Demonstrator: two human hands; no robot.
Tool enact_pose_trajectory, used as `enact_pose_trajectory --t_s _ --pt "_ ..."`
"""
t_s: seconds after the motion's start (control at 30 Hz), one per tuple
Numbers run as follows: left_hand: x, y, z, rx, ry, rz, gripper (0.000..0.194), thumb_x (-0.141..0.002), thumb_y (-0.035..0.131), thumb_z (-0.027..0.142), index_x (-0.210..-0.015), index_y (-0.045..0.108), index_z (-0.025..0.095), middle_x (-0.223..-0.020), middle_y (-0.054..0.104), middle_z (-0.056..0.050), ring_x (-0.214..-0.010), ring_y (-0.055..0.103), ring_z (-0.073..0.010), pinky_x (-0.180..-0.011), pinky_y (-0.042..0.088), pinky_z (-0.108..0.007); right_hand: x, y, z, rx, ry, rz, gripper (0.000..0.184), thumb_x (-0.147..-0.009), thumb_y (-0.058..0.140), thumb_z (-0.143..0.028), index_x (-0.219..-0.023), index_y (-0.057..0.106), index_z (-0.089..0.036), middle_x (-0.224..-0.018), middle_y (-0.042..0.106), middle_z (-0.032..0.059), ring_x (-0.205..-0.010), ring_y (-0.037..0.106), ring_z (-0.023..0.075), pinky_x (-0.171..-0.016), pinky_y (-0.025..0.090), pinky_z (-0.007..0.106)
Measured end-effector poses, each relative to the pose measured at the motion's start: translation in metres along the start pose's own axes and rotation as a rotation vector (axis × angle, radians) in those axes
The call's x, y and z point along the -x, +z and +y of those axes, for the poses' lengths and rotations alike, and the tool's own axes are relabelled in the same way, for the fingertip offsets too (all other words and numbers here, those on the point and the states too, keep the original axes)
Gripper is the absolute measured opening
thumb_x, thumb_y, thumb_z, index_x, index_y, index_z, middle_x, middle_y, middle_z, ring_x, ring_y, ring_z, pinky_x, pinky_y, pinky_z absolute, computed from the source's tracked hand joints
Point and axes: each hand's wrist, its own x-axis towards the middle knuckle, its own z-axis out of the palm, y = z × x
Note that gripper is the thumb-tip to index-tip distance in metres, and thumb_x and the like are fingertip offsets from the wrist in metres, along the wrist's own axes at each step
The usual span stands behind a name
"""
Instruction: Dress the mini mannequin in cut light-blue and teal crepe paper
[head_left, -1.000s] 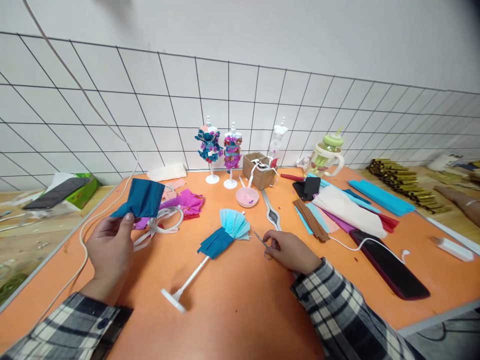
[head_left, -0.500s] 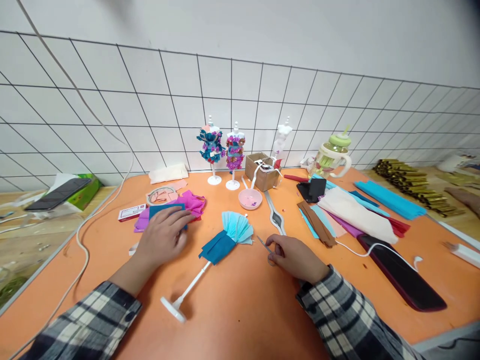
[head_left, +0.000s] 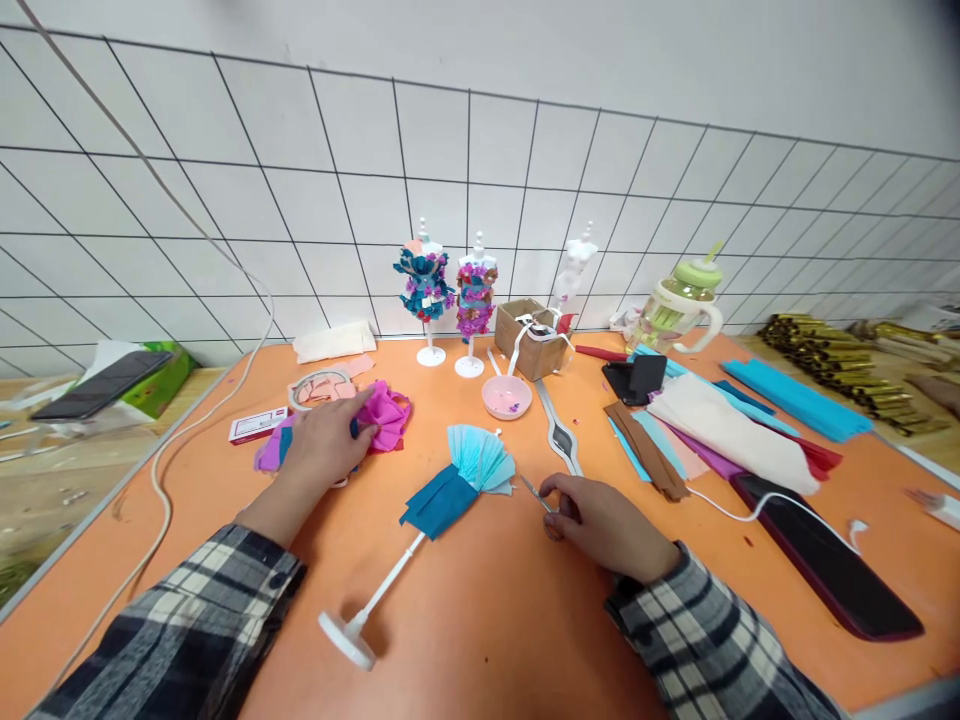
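Note:
My left hand [head_left: 322, 440] reaches over crumpled magenta crepe paper [head_left: 388, 412], thumb and fingers apart at its left edge. A dark blue paper piece is mostly hidden under that hand. In my right hand [head_left: 600, 520], low over the table, is a pair of small scissors [head_left: 534, 492] with the tip pointing left. Between my hands lies a small white dress-form stand [head_left: 390, 577], tilted on its side. It wears a dark blue paper skirt piece [head_left: 442, 502] and a pleated light blue paper fan [head_left: 480, 458].
Two decorated mannequins [head_left: 430, 285] stand near the wall, beside a cardboard box [head_left: 529, 345] and a pink bowl [head_left: 507, 398]. Crepe strips [head_left: 646, 450], a dark phone [head_left: 825, 560] and a drink bottle [head_left: 679, 300] are on the right. A white cable [head_left: 161, 470] runs along the left.
My left hand has put the dark blue paper down on the pile, let go, and shifted to the magenta paper. My right hand keeps the scissors in nearly the same place.

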Motion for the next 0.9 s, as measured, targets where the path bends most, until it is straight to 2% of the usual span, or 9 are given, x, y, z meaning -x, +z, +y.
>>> enact_pose_trajectory --t_s 0.07,0.17,0.23,0.3,0.5,0.6,0.7,0.8,0.9 --pt "0.001 -0.001 -0.001 0.057 -0.031 0.076 0.059 -0.088 0.055 0.041 -0.142 0.056 0.017 -0.124 0.072 -0.018 -0.116 0.064 -0.0385 -0.088 0.048 -0.047 0.000 0.000 0.000 0.001 -0.002 0.000 0.024 -0.085 0.059 -0.021 -0.109 0.065 -0.023 -0.072 0.064 -0.0031 -0.067 0.057 0.0151 -0.060 0.034 0.027" --pt "0.004 -0.006 -0.004 0.094 -0.052 0.207 0.037 -0.088 0.057 0.040 -0.115 0.070 0.018 -0.125 0.069 -0.018 -0.122 0.057 -0.0396 -0.098 0.043 -0.052 0.001 -0.001 0.000 -0.001 -0.005 -0.001 0.025 -0.085 0.059 -0.022 -0.109 0.066 -0.023 -0.074 0.065 -0.0029 -0.068 0.057 0.0152 -0.061 0.035 0.027" --pt "0.005 -0.008 -0.008 0.055 -0.018 0.178 0.026 -0.087 0.059 0.042 -0.092 0.074 0.022 -0.120 0.069 -0.016 -0.121 0.055 -0.0426 -0.098 0.039 -0.058 0.001 -0.001 0.000 0.001 -0.004 -0.005 0.026 -0.085 0.060 -0.021 -0.110 0.066 -0.023 -0.075 0.065 -0.0027 -0.069 0.057 0.0151 -0.061 0.035 0.027" --pt "0.004 -0.008 -0.011 0.030 0.025 0.103 0.024 -0.085 0.061 0.043 -0.081 0.076 0.024 -0.112 0.072 -0.014 -0.115 0.057 -0.0433 -0.093 0.039 -0.060 0.001 -0.002 -0.001 0.006 -0.004 -0.007 0.027 -0.085 0.061 -0.022 -0.111 0.066 -0.023 -0.075 0.065 -0.0026 -0.069 0.057 0.0151 -0.061 0.035 0.027" --pt "0.001 0.002 -0.014 0.045 0.063 0.056 0.030 -0.087 0.058 0.048 -0.090 0.081 0.030 -0.115 0.074 -0.012 -0.116 0.058 -0.0418 -0.096 0.037 -0.063 0.002 -0.003 -0.001 0.019 -0.002 -0.010 0.029 -0.086 0.061 -0.023 -0.114 0.066 -0.023 -0.076 0.065 -0.0016 -0.071 0.058 0.0160 -0.061 0.034 0.028" --pt "0.001 0.006 -0.012 0.057 0.068 0.071 0.026 -0.086 0.060 0.046 -0.086 0.081 0.032 -0.114 0.076 -0.009 -0.116 0.059 -0.0401 -0.102 0.033 -0.064 0.002 -0.003 -0.001 0.029 -0.014 -0.003 0.028 -0.086 0.061 -0.022 -0.114 0.066 -0.022 -0.077 0.066 -0.0010 -0.071 0.058 0.0160 -0.062 0.034 0.028" --pt "0.001 0.007 -0.009 0.082 0.047 0.099 0.023 -0.084 0.061 0.044 -0.082 0.079 0.030 -0.109 0.077 -0.009 -0.112 0.062 -0.0380 -0.100 0.037 -0.061 0.001 -0.003 -0.002 0.043 -0.018 0.010 0.027 -0.085 0.060 -0.021 -0.111 0.066 -0.022 -0.076 0.065 -0.0014 -0.070 0.057 0.0156 -0.061 0.033 0.027" --pt "0.004 -0.003 -0.003 0.118 -0.012 0.175 0.029 -0.090 0.053 0.043 -0.088 0.077 0.027 -0.114 0.074 -0.009 -0.114 0.062 -0.0346 -0.095 0.045 -0.053 0.000 -0.003 -0.003 0.052 -0.023 0.021 0.024 -0.086 0.061 -0.022 -0.110 0.066 -0.022 -0.074 0.065 -0.0019 -0.068 0.057 0.0153 -0.060 0.032 0.027" --pt "0.009 -0.024 0.008 0.094 -0.083 0.281 0.036 -0.092 0.046 0.042 -0.095 0.076 0.023 -0.122 0.067 -0.014 -0.120 0.057 -0.0386 -0.096 0.044 -0.055 -0.001 -0.003 -0.002 0.047 -0.045 0.027 0.023 -0.088 0.062 -0.025 -0.110 0.065 -0.022 -0.072 0.065 -0.0026 -0.066 0.057 0.0147 -0.060 0.031 0.027"
